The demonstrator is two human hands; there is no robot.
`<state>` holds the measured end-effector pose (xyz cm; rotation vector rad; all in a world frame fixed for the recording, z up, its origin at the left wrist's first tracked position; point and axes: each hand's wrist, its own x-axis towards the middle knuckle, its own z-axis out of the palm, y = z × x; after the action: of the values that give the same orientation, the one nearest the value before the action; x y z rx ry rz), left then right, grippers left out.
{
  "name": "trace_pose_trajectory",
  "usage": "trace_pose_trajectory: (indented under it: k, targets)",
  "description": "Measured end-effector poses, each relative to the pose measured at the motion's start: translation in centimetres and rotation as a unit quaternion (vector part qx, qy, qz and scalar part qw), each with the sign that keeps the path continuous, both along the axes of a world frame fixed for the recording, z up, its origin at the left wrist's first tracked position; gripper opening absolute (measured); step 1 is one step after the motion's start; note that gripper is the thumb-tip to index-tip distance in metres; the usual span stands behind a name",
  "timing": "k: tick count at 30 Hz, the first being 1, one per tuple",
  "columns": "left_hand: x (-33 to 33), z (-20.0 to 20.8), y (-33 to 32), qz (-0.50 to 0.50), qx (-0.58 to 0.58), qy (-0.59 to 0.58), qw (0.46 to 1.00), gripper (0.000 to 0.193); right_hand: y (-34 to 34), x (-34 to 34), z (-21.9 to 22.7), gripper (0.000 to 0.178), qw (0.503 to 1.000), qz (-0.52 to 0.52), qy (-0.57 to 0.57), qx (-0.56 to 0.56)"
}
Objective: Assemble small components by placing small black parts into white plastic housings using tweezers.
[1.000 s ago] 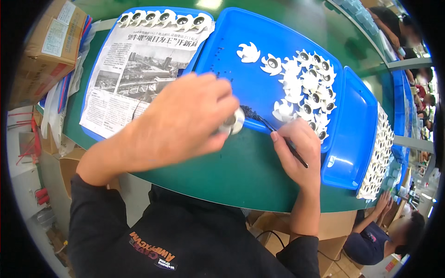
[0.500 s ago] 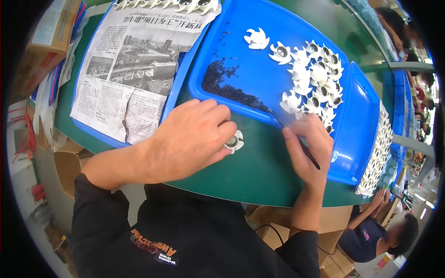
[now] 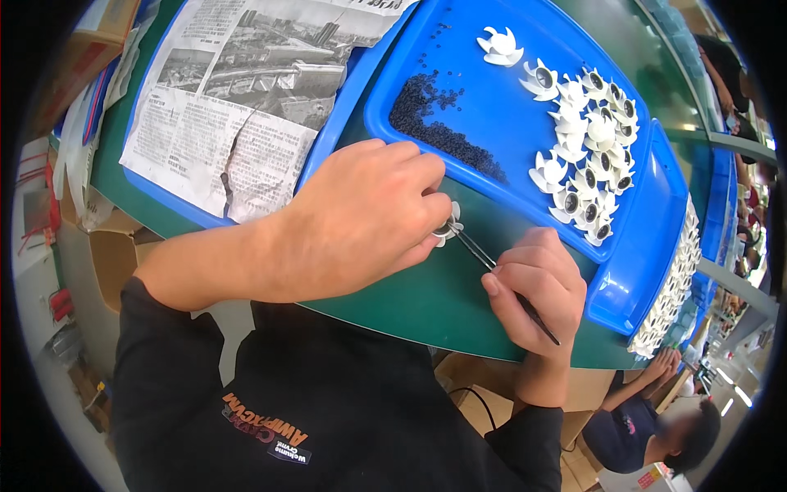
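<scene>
Gripping a small white fan wheel [image 3: 448, 232] at its left side, the left hand [image 3: 369, 217] in the head view is covering a large part of it, so only the right part of the wheel, some blades and a piece of the dark hub, is showing beyond the curled fingers. The wheel is staying low over the green table [image 3: 393, 320], just outside the near rim of the blue tray [image 3: 492, 102]. The right hand [image 3: 537, 295] is holding black tweezers [image 3: 475, 251], its thumb and fingers closing around the shaft, while the rear end is sticking out below the palm. The tip of the tweezers is pointing at the hub, well ahead of the right fingers and near the left ones; whether it is touching the hub, or carrying something, I cannot tell. The left fingertips are mostly hiding behind the hand itself. In the tray, small black rings [image 3: 438, 131] are lying in a heap along the left and near edges, and more white fan wheels [image 3: 586, 143] are crowding the right side, partly overlapping. The newspaper [image 3: 234, 107] is running out of the picture at the top.
</scene>
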<state>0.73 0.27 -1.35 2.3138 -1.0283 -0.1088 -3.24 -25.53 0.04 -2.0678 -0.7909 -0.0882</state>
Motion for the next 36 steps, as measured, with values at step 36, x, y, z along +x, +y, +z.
trace_pose_trajectory:
  k: [36]
  targets:
    - [-0.07,-0.25,0.00,-0.001,-0.015,0.002,1.000,0.026,0.40,-0.13,-0.14,0.024,0.999,0.006,-0.010,-0.030]
